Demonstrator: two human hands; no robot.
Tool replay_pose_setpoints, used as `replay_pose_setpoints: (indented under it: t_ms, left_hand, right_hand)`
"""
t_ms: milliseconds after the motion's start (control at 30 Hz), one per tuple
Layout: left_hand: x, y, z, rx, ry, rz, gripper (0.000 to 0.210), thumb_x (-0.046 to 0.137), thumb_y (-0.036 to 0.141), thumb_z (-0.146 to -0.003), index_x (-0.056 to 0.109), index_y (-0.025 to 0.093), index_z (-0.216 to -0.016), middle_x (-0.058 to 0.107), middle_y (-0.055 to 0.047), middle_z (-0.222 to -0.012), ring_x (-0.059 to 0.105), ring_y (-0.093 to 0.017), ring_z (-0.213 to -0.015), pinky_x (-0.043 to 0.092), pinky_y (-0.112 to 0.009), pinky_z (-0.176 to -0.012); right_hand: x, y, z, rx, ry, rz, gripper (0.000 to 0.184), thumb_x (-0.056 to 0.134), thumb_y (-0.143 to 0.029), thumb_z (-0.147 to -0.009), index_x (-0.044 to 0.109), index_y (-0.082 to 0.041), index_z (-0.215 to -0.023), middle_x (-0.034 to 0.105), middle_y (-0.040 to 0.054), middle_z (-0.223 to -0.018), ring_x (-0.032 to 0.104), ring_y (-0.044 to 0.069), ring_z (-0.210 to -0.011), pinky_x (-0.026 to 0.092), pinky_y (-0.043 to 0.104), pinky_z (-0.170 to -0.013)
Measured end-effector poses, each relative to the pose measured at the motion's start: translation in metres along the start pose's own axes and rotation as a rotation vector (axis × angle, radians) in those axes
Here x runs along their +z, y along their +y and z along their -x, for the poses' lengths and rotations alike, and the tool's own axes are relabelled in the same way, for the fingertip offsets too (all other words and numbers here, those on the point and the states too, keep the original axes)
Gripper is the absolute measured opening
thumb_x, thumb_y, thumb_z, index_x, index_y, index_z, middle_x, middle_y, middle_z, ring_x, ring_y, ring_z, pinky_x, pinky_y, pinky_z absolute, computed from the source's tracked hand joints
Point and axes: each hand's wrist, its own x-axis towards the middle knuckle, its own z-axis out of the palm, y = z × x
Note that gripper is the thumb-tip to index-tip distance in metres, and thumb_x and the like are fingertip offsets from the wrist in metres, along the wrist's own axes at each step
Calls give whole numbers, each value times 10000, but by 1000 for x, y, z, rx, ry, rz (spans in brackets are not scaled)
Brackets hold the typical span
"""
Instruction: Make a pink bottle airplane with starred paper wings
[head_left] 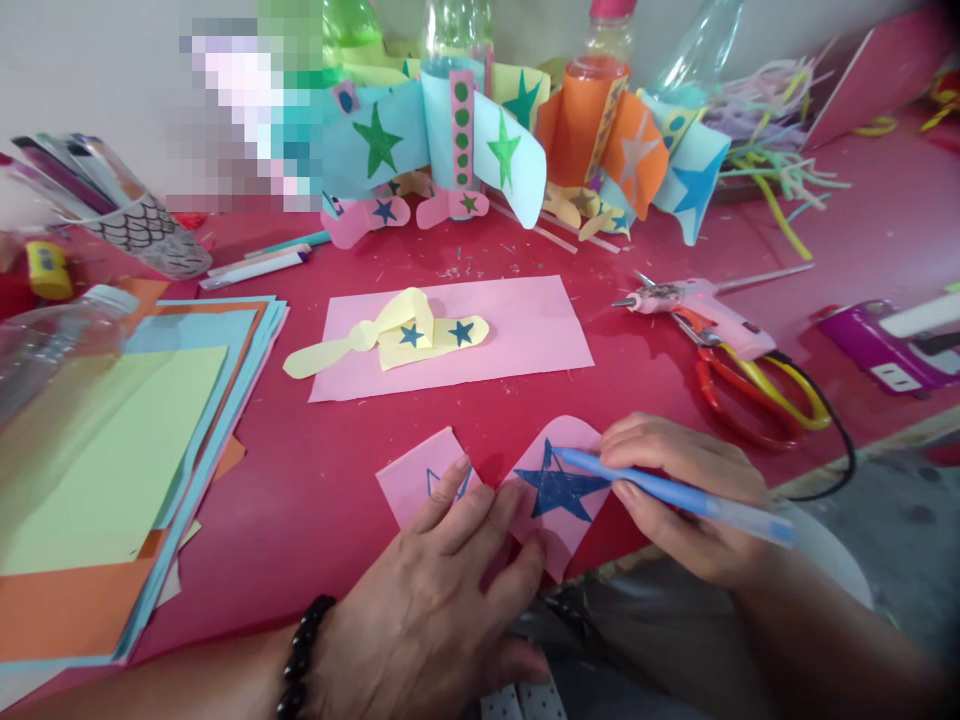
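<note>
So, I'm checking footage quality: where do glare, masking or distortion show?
Head view: pixel blocks mask part of the picture at upper left; head view: pale glints on the clear bottle at left; head view: the pen cup leans, perhaps partly lens distortion; head view: the star by the blue marker reads clearly.

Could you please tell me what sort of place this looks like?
Probably a craft workspace, judging by the glue gun, the stacked coloured paper and the cup of pens on the red table.
</note>
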Motion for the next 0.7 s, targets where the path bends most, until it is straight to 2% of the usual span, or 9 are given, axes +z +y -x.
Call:
replay_pose_setpoints:
  t_ms: [200, 367, 700]
  left_hand:
    - [0, 1, -1, -2, -7, 9, 592, 352, 603, -986, 558, 159, -1318, 535, -160, -1440, 510, -309, -1323, 387, -566, -1124]
    - [-1, 0, -2, 2, 4, 12, 579, 376, 595, -983, 565, 155, -1309, 550, -166, -1420, 527, -313, -1301, 386, -566, -1122]
    - [0, 0, 0, -1, -2, 21, 581, 369, 598, -984, 566, 156, -1306, 544, -158, -1430, 511, -316, -1319, 376, -571, -1129]
  right_hand:
    - [-1, -1, 1, -48, -55, -70, 273, 624, -35, -752, 643, -177, -985, 680, 72, -855, 667, 215, -790, 568, 389, -770]
    - [1, -2, -1, -53, -27, -52, 275, 619, -37, -757, 642, -174, -994, 679, 74, -859, 667, 216, -799, 571, 384, -766]
    - [0, -4, -3, -77, -77, -67, 274, 604, -33, -764, 641, -179, -993, 689, 76, -821, 660, 215, -766, 574, 391, -742]
